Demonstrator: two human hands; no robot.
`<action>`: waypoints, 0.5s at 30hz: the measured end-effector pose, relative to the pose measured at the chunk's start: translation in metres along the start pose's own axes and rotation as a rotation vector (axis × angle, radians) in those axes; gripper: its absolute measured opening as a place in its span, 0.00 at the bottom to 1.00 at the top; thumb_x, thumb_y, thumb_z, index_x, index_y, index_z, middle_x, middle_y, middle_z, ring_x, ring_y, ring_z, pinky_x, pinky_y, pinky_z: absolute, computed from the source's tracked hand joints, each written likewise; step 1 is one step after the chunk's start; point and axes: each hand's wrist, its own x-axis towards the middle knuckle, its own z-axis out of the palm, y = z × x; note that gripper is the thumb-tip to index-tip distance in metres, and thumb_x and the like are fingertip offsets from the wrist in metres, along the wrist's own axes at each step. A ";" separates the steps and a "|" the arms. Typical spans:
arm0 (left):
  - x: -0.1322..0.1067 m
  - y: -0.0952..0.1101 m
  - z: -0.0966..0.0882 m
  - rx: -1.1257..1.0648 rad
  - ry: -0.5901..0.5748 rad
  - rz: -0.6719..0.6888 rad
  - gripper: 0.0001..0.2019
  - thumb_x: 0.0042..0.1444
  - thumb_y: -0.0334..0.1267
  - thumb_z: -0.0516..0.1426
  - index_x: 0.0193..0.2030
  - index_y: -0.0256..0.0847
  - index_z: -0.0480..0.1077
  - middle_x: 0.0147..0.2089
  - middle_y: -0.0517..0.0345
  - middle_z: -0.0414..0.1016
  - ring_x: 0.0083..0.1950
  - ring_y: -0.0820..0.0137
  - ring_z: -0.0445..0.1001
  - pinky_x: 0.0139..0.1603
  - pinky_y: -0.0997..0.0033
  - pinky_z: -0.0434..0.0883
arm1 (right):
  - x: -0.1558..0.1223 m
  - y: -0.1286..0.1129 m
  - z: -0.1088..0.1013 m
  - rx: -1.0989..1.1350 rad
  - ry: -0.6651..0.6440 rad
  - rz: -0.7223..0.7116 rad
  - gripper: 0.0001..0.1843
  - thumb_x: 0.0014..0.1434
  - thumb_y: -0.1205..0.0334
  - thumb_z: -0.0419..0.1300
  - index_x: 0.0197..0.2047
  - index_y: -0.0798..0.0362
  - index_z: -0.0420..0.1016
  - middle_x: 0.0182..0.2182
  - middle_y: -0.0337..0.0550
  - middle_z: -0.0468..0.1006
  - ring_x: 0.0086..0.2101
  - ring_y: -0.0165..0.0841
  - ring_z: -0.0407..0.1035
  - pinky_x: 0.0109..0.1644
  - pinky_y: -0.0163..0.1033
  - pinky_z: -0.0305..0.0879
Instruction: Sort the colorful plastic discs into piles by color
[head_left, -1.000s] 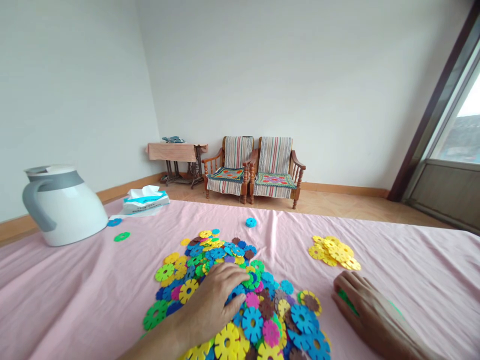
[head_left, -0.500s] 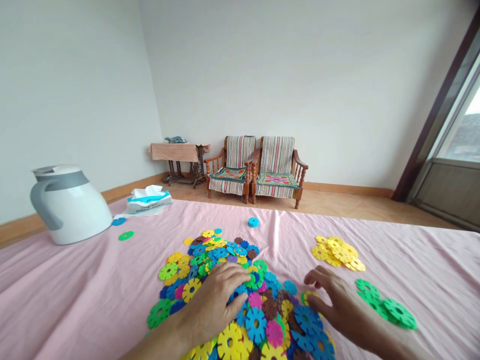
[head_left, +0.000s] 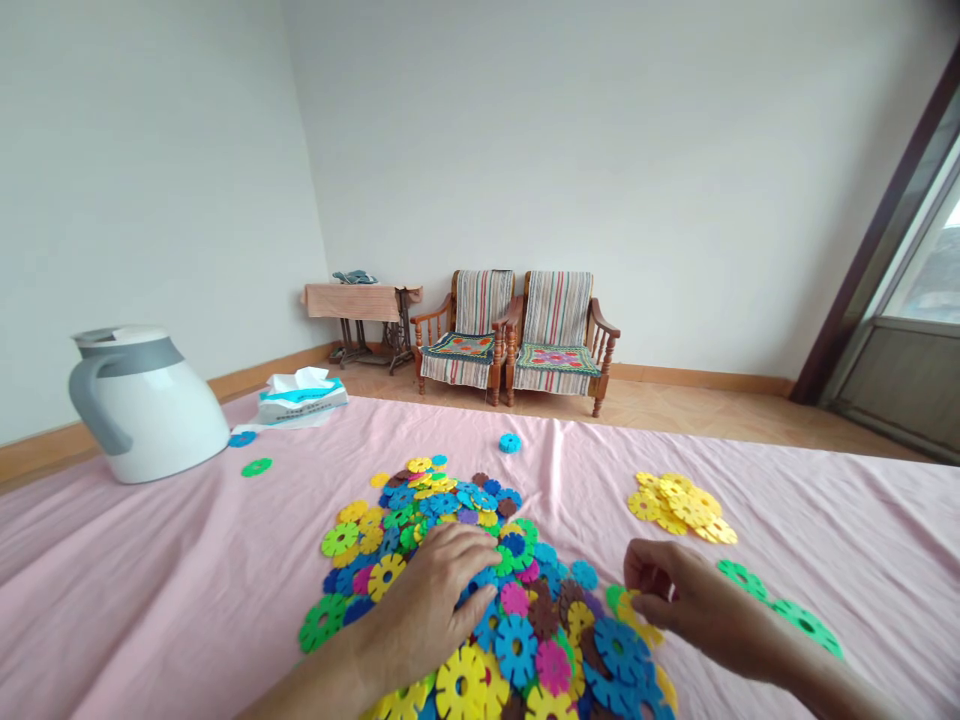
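Observation:
A heap of colourful plastic snowflake discs (head_left: 516, 648) in yellow, blue, green, brown and pink lies in front of me. My left hand (head_left: 442, 585) rests palm down on the heap, its fingers loosely stretched and the thumb apart. At the right edge of the heap, my right hand (head_left: 679, 595) has its fingers curled towards the thumb, which is on a yellow snowflake disc (head_left: 636, 622); the grip is partly hidden. Beyond that hand lies a separate pile of yellow discs (head_left: 679, 502). Several green discs (head_left: 806, 622) lie partly behind my right wrist.
A pink cloth (head_left: 150, 590) covers the surface. To the left stand a white and grey jug (head_left: 165, 410) and a tissue box (head_left: 304, 398). Single blue discs (head_left: 510, 442) and a green disc (head_left: 257, 467) lie apart. Two wooden armchairs (head_left: 559, 340) stand beyond.
My right hand has shifted slightly right, its fingers curling in more. The yellow disc by its thumb has come out further from the heap's edge. My left hand stays in place.

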 end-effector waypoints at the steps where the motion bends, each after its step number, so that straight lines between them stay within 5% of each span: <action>1: 0.000 0.000 0.000 0.000 0.000 0.002 0.13 0.56 0.30 0.58 0.48 0.43 0.73 0.51 0.54 0.76 0.55 0.62 0.70 0.61 0.54 0.64 | 0.000 -0.002 -0.001 0.014 0.004 0.001 0.02 0.49 0.67 0.54 0.26 0.51 0.65 0.25 0.37 0.71 0.28 0.30 0.65 0.31 0.34 0.59; 6: 0.000 0.000 -0.001 0.001 -0.007 0.005 0.12 0.57 0.31 0.57 0.48 0.42 0.73 0.51 0.53 0.75 0.55 0.62 0.70 0.60 0.55 0.64 | 0.011 0.013 -0.005 0.151 0.078 -0.045 0.04 0.47 0.67 0.52 0.23 0.51 0.64 0.21 0.35 0.71 0.25 0.28 0.65 0.29 0.33 0.58; 11: 0.000 0.001 -0.001 0.009 -0.013 -0.004 0.13 0.57 0.31 0.57 0.49 0.42 0.73 0.51 0.53 0.75 0.55 0.61 0.70 0.61 0.53 0.63 | 0.046 0.067 -0.013 0.165 0.503 0.082 0.06 0.45 0.59 0.54 0.20 0.50 0.66 0.17 0.35 0.68 0.21 0.29 0.64 0.25 0.33 0.58; 15: 0.000 0.000 0.001 0.009 -0.010 -0.008 0.13 0.57 0.31 0.57 0.49 0.43 0.73 0.52 0.53 0.75 0.55 0.61 0.70 0.62 0.52 0.63 | 0.061 0.094 -0.024 0.128 0.643 0.214 0.08 0.46 0.57 0.54 0.20 0.50 0.67 0.17 0.40 0.73 0.21 0.33 0.68 0.25 0.35 0.62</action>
